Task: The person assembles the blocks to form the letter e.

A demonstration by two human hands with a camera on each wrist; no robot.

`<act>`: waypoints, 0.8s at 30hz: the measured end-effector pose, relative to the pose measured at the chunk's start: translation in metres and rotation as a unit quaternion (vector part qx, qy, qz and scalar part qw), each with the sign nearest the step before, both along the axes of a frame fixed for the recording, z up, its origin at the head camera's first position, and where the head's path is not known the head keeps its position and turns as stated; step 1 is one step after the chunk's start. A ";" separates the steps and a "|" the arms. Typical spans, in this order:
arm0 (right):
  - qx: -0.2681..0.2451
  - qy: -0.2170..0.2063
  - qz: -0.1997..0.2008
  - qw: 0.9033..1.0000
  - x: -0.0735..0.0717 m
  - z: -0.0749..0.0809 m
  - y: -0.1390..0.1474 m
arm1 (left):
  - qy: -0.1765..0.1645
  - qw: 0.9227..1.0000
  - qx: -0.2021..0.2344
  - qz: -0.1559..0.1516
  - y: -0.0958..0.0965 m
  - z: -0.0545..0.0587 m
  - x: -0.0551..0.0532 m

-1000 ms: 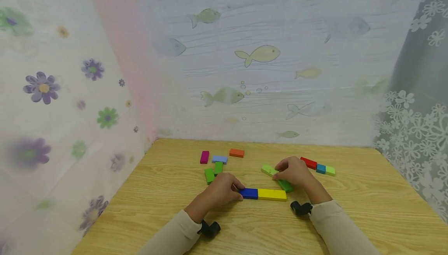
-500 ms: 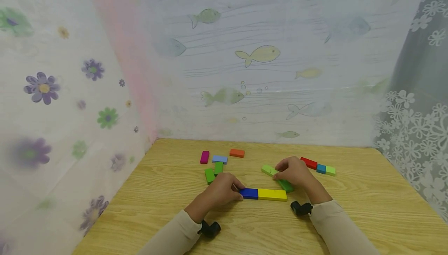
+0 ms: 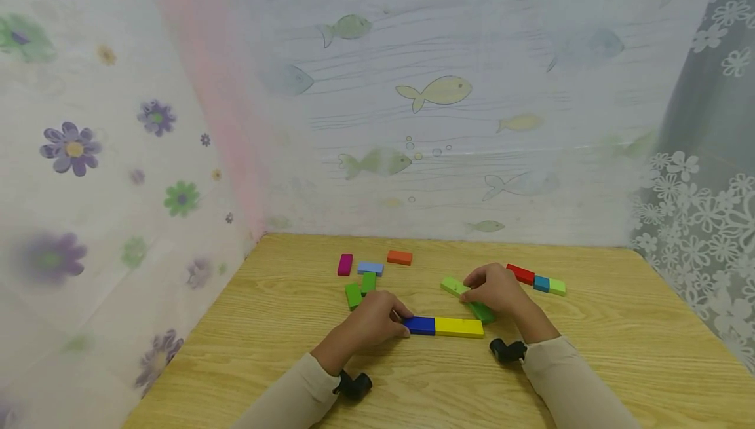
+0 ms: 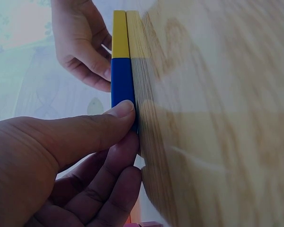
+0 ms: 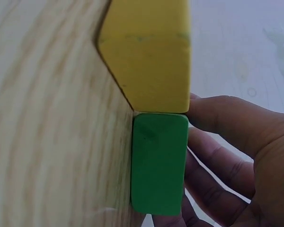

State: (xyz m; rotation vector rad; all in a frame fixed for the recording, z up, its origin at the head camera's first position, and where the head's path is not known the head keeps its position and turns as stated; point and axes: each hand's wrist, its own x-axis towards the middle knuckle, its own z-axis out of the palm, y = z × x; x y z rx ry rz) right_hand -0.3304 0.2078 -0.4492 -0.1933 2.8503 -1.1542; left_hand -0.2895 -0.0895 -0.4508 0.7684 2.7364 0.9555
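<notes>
In the head view, a blue block [image 3: 421,325] and a longer yellow block [image 3: 459,327] lie end to end on the table. My left hand [image 3: 374,319] pinches the blue block's left end between thumb and fingers, as the left wrist view shows too. A light green block [image 3: 452,285] and a darker green block [image 3: 481,312] form a slanting row beside the yellow block's right end. My right hand [image 3: 494,290] pinches the light green block near where the two greens meet, which its fingers hide. In the right wrist view, the darker green block's end [image 5: 159,163] stands against the yellow block.
Beyond the left hand lie two green blocks [image 3: 368,283], a light blue block [image 3: 370,268], a magenta block [image 3: 345,264] and an orange block [image 3: 399,257]. A row of red [image 3: 520,274], blue [image 3: 541,283] and lime [image 3: 557,287] blocks lies past the right hand.
</notes>
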 end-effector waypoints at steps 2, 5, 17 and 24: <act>0.000 0.000 0.004 1.000 0.000 0.000 0.000 | 0.000 1.000 -0.002 0.002 0.000 0.000 0.000; 0.004 -0.002 0.006 1.000 0.000 0.001 0.000 | -0.003 1.000 -0.004 0.005 -0.001 0.000 0.000; 0.025 -0.003 0.007 1.000 0.000 0.008 0.009 | -0.003 1.000 -0.001 0.004 0.000 -0.001 -0.002; 0.027 -0.002 0.012 1.000 0.008 0.009 0.019 | -0.002 1.000 -0.002 0.005 0.000 -0.001 -0.002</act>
